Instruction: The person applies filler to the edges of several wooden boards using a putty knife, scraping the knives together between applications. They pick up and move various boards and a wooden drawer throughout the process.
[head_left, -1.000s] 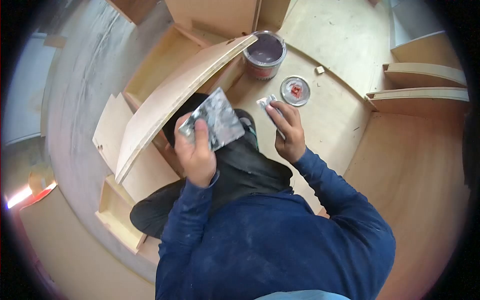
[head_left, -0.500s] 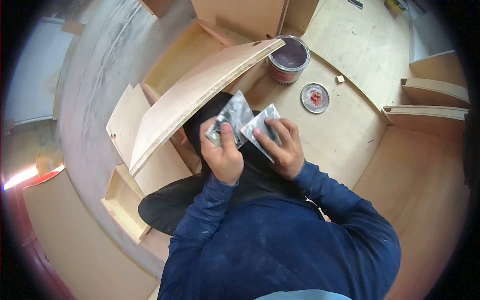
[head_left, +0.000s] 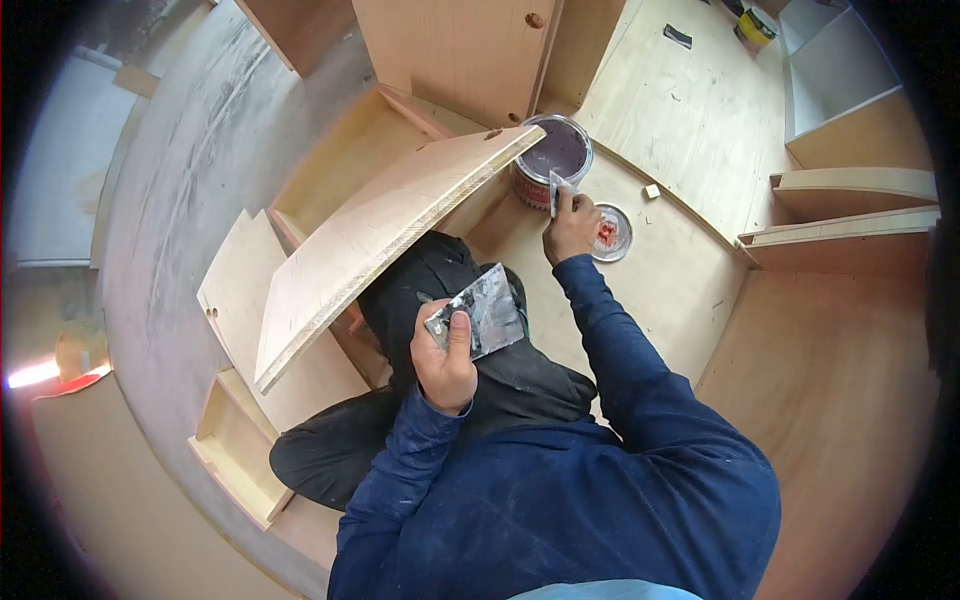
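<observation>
Reaching forward on the right, holding back on the left

A small scraper (head_left: 556,188) is being pinched in the right hand (head_left: 572,228), with the fingers closed narrowly round its lower end and the blade pointing up and away from the body. Its tip is being held at the near rim of the open can (head_left: 553,152). Whether the blade is touching the dark contents or only the rim cannot be told from this angle. The can is standing on the plywood floor (head_left: 680,110), straight ahead of the right fingers and just beyond them. Its loose lid (head_left: 612,235) is lying flat just beside that hand and is partly hidden by it.

A wide scraper (head_left: 482,310), smeared grey-white, is being gripped in the left hand (head_left: 445,365), thumb pressed on top and fingers wrapped beneath. It is being held over the dark-trousered knee (head_left: 450,270), well apart from the can, with its long edge slanting up to the right. The right hand is by far the nearer to the can. A leaning plywood panel (head_left: 380,240) is rising between the left hand and the can, its upper corner just beside the rim. A small wooden block (head_left: 651,190) is lying beyond the lid.
</observation>
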